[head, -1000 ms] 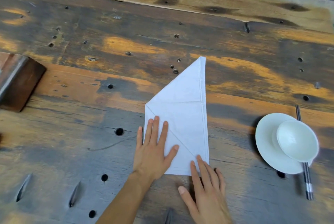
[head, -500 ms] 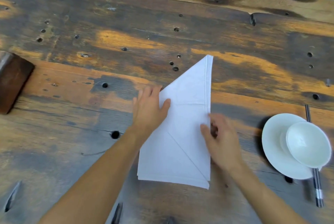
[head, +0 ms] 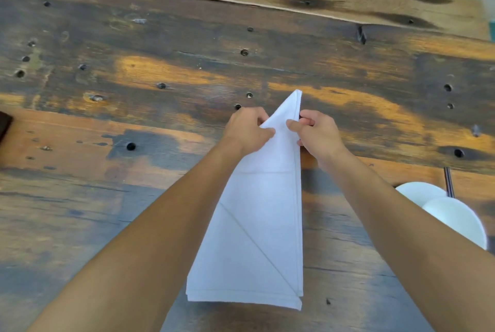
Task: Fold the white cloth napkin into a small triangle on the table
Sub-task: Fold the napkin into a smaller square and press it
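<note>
While my left hand and right hand each pinch an edge of the napkin, fingers curled, the cloth lies flat on the table, left of the plate. Its long axis runs straight away from me. The tip is just beyond both hands, equally near each. Judgement: the next fold brings the tip back toward the base.

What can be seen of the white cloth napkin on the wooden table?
The white cloth napkin is folded into a tall, narrow pointed shape with hemmed edges and crease lines. It lies on the wooden table, tip pointing away. The left hand and right hand pinch its sides near the tip.
</note>
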`<state>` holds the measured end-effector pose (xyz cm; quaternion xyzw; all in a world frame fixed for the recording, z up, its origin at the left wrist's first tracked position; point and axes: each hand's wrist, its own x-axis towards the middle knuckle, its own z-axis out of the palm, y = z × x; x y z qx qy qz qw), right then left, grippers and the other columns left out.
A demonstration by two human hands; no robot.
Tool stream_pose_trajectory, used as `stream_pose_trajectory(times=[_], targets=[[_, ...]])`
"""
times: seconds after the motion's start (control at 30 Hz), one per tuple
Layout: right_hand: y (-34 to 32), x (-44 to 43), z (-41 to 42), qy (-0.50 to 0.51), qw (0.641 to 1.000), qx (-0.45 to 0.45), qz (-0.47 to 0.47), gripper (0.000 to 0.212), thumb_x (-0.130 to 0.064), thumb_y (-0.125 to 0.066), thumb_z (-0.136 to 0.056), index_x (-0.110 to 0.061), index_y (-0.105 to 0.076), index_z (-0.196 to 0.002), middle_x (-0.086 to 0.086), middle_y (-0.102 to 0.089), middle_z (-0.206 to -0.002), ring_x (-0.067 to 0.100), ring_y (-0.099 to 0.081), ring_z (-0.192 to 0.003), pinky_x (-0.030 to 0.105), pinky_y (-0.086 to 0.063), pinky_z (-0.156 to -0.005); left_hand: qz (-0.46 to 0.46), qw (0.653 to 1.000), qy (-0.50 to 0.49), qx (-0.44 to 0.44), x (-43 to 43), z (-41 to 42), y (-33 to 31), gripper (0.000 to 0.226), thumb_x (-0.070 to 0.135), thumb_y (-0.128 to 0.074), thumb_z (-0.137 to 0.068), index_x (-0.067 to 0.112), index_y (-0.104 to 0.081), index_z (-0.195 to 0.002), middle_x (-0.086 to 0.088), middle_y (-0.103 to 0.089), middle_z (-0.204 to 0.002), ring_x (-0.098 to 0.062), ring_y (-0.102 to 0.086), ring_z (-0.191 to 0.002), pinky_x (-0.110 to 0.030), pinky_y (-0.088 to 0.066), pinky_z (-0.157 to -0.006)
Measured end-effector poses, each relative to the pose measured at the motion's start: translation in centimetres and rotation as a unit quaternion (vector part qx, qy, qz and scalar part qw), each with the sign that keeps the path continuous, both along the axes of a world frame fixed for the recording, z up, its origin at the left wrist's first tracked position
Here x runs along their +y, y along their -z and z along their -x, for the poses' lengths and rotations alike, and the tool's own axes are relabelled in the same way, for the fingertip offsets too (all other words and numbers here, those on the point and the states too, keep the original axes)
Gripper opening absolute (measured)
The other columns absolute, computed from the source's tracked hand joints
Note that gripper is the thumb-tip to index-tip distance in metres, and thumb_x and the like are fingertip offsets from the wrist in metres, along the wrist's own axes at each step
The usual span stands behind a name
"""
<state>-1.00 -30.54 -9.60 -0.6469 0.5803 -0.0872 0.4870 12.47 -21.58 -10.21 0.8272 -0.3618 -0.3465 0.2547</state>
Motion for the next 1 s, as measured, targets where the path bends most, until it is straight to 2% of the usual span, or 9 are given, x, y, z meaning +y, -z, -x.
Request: stream_pose_trajectory(times=[0.07, 0.17, 0.23, 0.33, 0.47, 0.63, 0.73, 0.8, 1.0], targets=[[-0.3, -0.5, 0.2, 0.04, 0.998, -0.034, -0.047, 0.04, -0.026, -0.075, -0.09, -0.002, -0.062, -0.119, 0.022, -0.064, -0.112, 0.018, -0.06, -0.088, 0.051, -0.056, -0.094, 0.04, 0.998, -0.007, 0.047, 0.3, 0.0, -0.1, 0.012, 0.01, -0.066, -0.092, 0.017, -0.07, -0.1, -0.002, -0.075, -0.093, -0.022, -0.068, -0.09, -0.031, -0.055, -0.074], [-0.3, -1.5, 0.3, 0.091, 0.984, -0.104, -0.114, 0.076, -0.036, -0.085, -0.08, -0.012, -0.052, -0.144, 0.009, -0.066, -0.125, 0.016, -0.065, -0.109, 0.04, -0.055, -0.1, 0.109, 0.99, 0.0, 0.089, 1.2, 0.0, -0.3, 0.028, 0.002, -0.061, -0.093, 0.019, -0.072, -0.11, -0.002, -0.078, -0.094, -0.019, -0.072, -0.088, -0.028, -0.056, -0.074], [-0.4, -2.0, 0.5, 0.095, 0.976, -0.138, -0.141, 0.09, -0.038, -0.088, -0.075, -0.01, -0.046, -0.149, 0.004, -0.064, -0.133, 0.016, -0.067, -0.11, 0.035, -0.055, -0.099, 0.149, 0.984, 0.012, 0.099, 1.8, 0.1, -0.5, 0.028, 0.001, -0.061, -0.095, 0.022, -0.072, -0.109, 0.002, -0.077, -0.097, -0.013, -0.072, -0.092, -0.025, -0.057, -0.081], [-1.3, -2.1, 0.9, 0.044, 0.956, -0.205, -0.204, 0.061, -0.029, -0.082, -0.084, -0.011, -0.058, -0.138, 0.003, -0.073, -0.122, 0.016, -0.072, -0.106, 0.026, -0.057, -0.087, 0.18, 0.977, 0.011, 0.113, 2.9, 0.5, -1.1, 0.029, 0.003, -0.062, -0.098, 0.029, -0.069, -0.106, 0.008, -0.076, -0.097, -0.008, -0.071, -0.094, -0.021, -0.056, -0.082], [-2.2, -1.9, 2.1, -0.035, 0.935, -0.267, -0.233, 0.041, -0.013, -0.074, -0.088, -0.01, -0.067, -0.128, 0.009, -0.075, -0.118, 0.023, -0.071, -0.11, 0.033, -0.055, -0.094, 0.188, 0.976, 0.02, 0.106, 4.4, 0.5, -1.3, 0.022, 0.006, -0.064, -0.097, 0.026, -0.072, -0.104, 0.008, -0.076, -0.095, -0.009, -0.071, -0.092, -0.026, -0.056, -0.083], [-4.4, 0.1, 4.7, -0.109, 0.942, -0.268, -0.168, 0.037, -0.014, -0.077, -0.076, -0.005, -0.073, -0.112, 0.013, -0.077, -0.109, 0.024, -0.073, -0.099, 0.032, -0.057, -0.087, 0.132, 0.988, 0.068, 0.041, 8.0, -1.0, -0.4, 0.015, 0.016, -0.069, -0.095, 0.023, -0.074, -0.108, 0.008, -0.077, -0.101, -0.007, -0.07, -0.097, -0.029, -0.054, -0.093], [-6.0, 2.0, 7.2, -0.167, 0.951, -0.244, -0.091, 0.026, -0.015, -0.077, -0.077, -0.006, -0.077, -0.101, 0.011, -0.078, -0.102, 0.022, -0.073, -0.093, 0.032, -0.057, -0.088, 0.109, 0.984, 0.135, -0.035, 11.0, -2.2, -0.3, 0.015, 0.013, -0.069, -0.095, 0.018, -0.076, -0.107, 0.008, -0.075, -0.101, 0.011, -0.059, -0.084, -0.011, -0.041, -0.083], [-7.0, 3.5, 8.8, -0.202, 0.95, -0.235, -0.046, 0.014, -0.013, -0.079, -0.078, -0.009, -0.079, -0.091, 0.007, -0.078, -0.094, 0.018, -0.07, -0.087, 0.03, -0.054, -0.086, 0.102, 0.976, 0.169, -0.096, 12.7, -2.9, -0.1, 0.017, 0.01, -0.068, -0.095, 0.015, -0.077, -0.109, 0.004, -0.075, -0.103, 0.004, -0.055, -0.084, -0.005, -0.031, -0.079], [-6.0, 9.2, 13.9, -0.269, 0.942, -0.091, 0.18, 0.026, -0.005, -0.085, -0.079, -0.029, -0.078, -0.087, -0.018, -0.075, -0.09, 0.004, -0.069, -0.088, 0.022, -0.049, -0.085, 0.067, 0.958, 0.209, -0.185, 16.9, -3.9, 1.4, 0.033, 0.01, -0.067, -0.094, 0.02, -0.072, -0.125, 0.005, -0.07, -0.13, -0.026, -0.062, -0.121, -0.044, -0.048, -0.102]])
